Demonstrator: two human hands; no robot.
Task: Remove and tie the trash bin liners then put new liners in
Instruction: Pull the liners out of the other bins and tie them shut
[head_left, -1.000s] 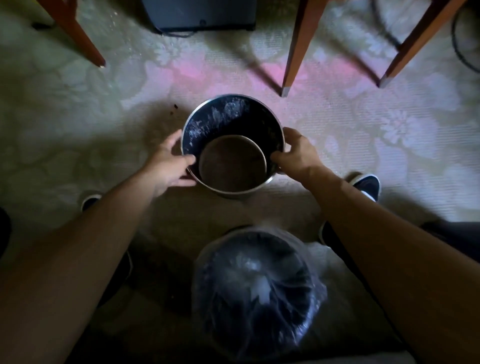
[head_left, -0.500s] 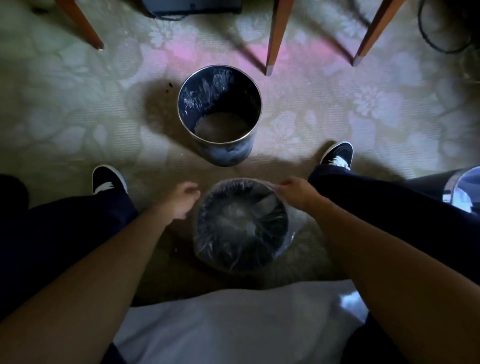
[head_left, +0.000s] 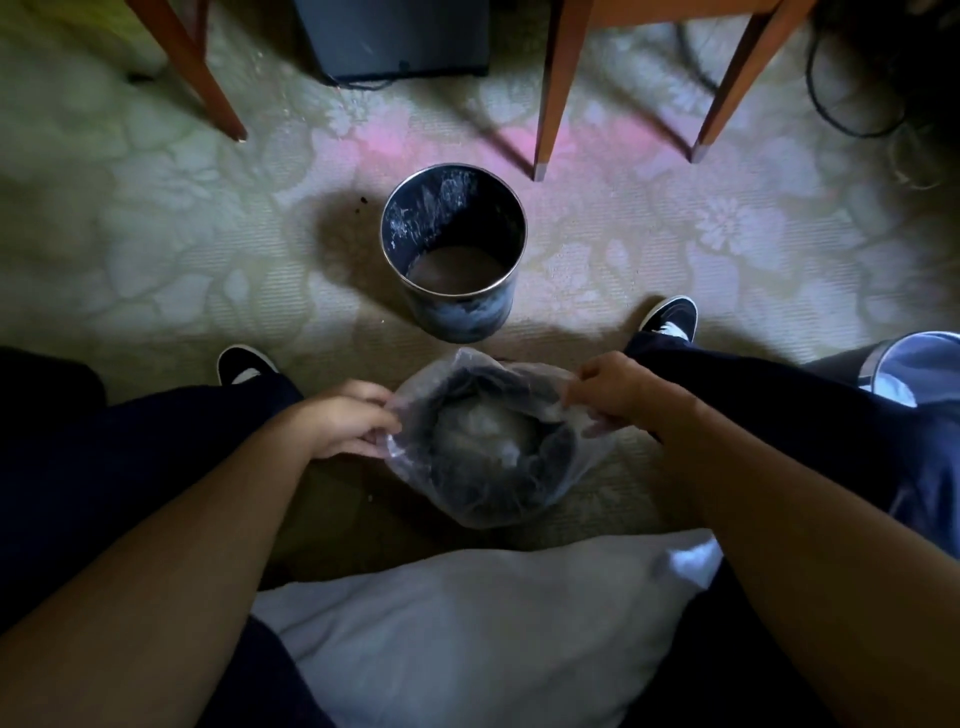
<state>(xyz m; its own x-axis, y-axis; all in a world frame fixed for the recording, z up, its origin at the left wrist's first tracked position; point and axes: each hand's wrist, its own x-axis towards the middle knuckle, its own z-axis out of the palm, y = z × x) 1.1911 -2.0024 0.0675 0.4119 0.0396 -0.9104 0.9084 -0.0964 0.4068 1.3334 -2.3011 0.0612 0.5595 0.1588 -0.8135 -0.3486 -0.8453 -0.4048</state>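
Liner (head_left: 488, 452) pinched by left hand (head_left: 343, 421) and right hand (head_left: 618, 395) over floral carpet (head_left: 156, 249) near bin (head_left: 457, 319).

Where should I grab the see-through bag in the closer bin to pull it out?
Pinch the liner by its loose top edge, folded over the bin, on two opposite sides, coming from left and right. The slack plastic there bunches easily; the left hand and right hand pinch it just there. Then probably lift straight up.
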